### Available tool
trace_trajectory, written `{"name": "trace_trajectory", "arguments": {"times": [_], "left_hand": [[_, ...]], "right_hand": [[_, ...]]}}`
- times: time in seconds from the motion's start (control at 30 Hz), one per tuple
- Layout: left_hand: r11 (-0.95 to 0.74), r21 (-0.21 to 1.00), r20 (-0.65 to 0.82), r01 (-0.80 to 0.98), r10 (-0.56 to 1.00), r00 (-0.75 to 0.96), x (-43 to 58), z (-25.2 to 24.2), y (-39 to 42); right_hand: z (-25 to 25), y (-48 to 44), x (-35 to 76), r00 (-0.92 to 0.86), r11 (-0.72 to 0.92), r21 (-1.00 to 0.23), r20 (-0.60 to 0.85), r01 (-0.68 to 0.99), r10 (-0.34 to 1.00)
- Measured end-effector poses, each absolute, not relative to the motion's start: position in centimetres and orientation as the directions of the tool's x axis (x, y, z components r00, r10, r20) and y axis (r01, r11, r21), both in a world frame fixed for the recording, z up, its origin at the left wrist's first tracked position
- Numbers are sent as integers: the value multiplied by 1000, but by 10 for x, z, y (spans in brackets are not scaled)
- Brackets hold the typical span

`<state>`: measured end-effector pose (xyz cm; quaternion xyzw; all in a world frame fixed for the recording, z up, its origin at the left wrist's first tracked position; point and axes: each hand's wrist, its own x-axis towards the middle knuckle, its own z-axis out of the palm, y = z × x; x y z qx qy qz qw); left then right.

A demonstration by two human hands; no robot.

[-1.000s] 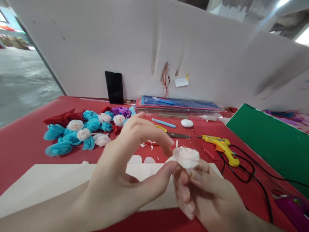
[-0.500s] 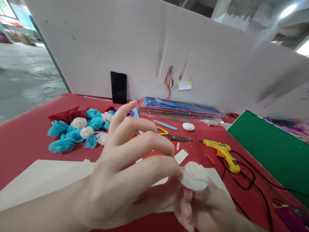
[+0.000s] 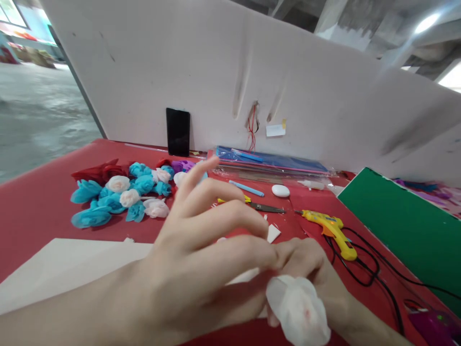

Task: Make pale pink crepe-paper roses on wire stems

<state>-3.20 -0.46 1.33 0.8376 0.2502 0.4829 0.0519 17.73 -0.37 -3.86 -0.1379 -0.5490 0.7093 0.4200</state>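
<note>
Both my hands meet low in the middle of the view around a white paper rose (image 3: 298, 307). My right hand (image 3: 320, 274) is closed on the rose, which is tipped toward me so its face shows. My left hand (image 3: 201, 259) lies across in front; its thumb and forefinger pinch the rose's edge while the other fingers stick out above. Under my hands lies a cream sheet (image 3: 72, 269) on the red table (image 3: 36, 202).
A heap of blue, white, red and purple paper flowers (image 3: 122, 194) lies at the left. Scissors (image 3: 259, 206), a blue pen (image 3: 247, 188), a yellow glue gun (image 3: 329, 228) with black cord, a paper pack (image 3: 270, 161), a phone (image 3: 177, 131) and a green board (image 3: 403, 226) stand behind and right.
The rose has dropped lower and tipped over to face me. My right hand has turned with it, and my left hand stays pinched on its edge.
</note>
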Motion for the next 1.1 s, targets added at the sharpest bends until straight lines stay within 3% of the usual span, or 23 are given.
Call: {"name": "trace_trajectory", "arguments": {"times": [0.07, 0.17, 0.23, 0.5, 0.73, 0.9, 1.1], "left_hand": [[-875, 411, 752, 257, 484, 447, -32, 12, -5], [-704, 698, 564, 128, 652, 507, -32, 10, -7], [-625, 776, 494, 85, 687, 533, -34, 10, -9], [-748, 656, 595, 96, 592, 544, -35, 8, -12], [-746, 660, 609, 90, 602, 517, -30, 6, -11], [-584, 808, 471, 71, 715, 517, -24, 6, -8], [-352, 916, 227, 192, 850, 476, -27, 7, -8]], "right_hand": [[-34, -4, 183, -567, 122, -896, 370, -427, 736], [-26, -6, 189, -546, 347, -874, 484, -340, 684], [-20, -7, 191, -534, 456, -849, 524, -267, 663], [-10, -8, 195, -537, 614, -778, 578, -135, 615], [-2, -10, 195, -561, 676, -733, 592, -75, 579], [3, -13, 195, -538, 714, -700, 598, 10, 595], [10, -19, 197, -588, 718, -676, 517, 165, 622]]}}
